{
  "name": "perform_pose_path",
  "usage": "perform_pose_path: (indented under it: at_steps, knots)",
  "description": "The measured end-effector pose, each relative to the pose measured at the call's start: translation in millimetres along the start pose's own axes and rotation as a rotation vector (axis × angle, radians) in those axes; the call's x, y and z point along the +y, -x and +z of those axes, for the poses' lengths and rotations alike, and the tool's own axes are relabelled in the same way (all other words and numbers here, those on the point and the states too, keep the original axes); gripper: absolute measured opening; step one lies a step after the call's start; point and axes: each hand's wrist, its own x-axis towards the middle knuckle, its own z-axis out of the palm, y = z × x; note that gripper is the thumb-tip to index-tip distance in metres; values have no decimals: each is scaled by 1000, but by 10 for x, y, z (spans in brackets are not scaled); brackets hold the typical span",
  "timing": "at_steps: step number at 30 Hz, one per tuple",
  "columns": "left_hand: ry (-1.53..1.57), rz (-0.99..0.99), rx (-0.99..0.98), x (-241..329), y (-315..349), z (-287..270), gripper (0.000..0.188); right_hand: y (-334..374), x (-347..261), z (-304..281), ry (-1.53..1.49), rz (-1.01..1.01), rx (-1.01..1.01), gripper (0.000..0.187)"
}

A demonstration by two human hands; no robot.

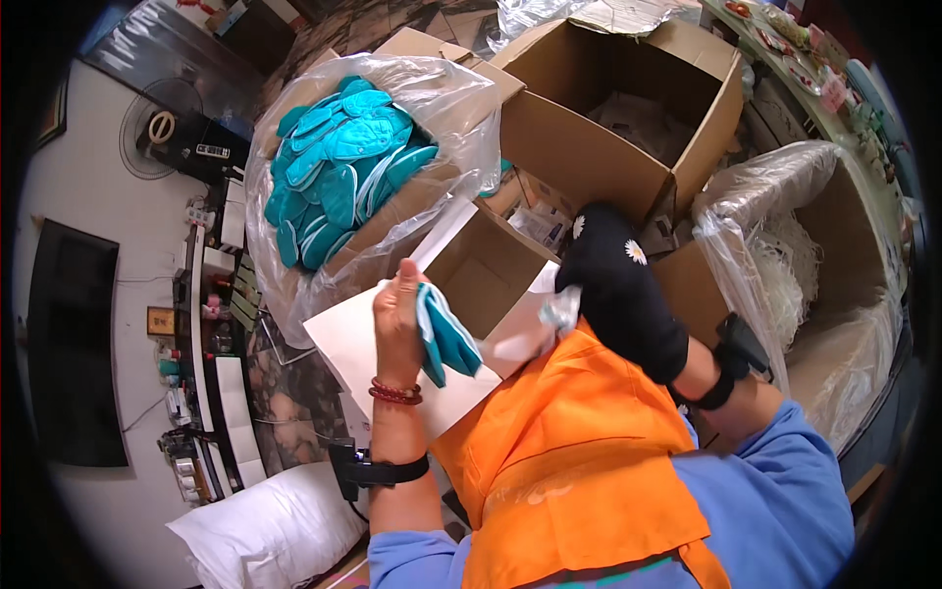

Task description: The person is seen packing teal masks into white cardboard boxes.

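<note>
Teal cloth in left fingers, white box

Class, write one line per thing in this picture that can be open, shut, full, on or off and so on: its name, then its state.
Left hand: closed on teal pads
Teal pads: gripped, bunched together
White box: open
Plastic-lined carton at left: open, heaped with teal pieces
Brown carton: open
Right-hand carton: open, plastic-lined
Wall screen: dark
Fan: spinning or still, cannot tell
</note>
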Motion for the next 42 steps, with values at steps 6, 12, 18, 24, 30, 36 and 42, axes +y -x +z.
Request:
perform_pose_path:
  at_steps: [6, 12, 18, 24, 30, 36, 42]
  knots:
    - [-252, 113, -203, 257, 130, 302, 58, -334, -327, 154, -848, 475, -136, 18]
    - [-402, 216, -185, 130, 40, 190, 45, -360, -335, 441, -930, 626, -364, 17]
    - [-429, 223, -162, 89, 56, 144, 43, -317, -198, 391, -536, 73, -440, 21]
    - [-16, 64, 22, -92, -89, 49, 42, -50, -609, 320, -439, -327, -401, 28]
    - [821, 107, -402, -182, -149, -207, 60, -308, -283, 330, -696, -33, -129, 34]
    - [756, 217, -261, 40, -29, 195, 61, -493, -465, 729, -1205, 529, -301, 28]
    - [830, 134, -121, -2, 71, 180, 61, -443, -434, 780, -827, 500, -507, 37]
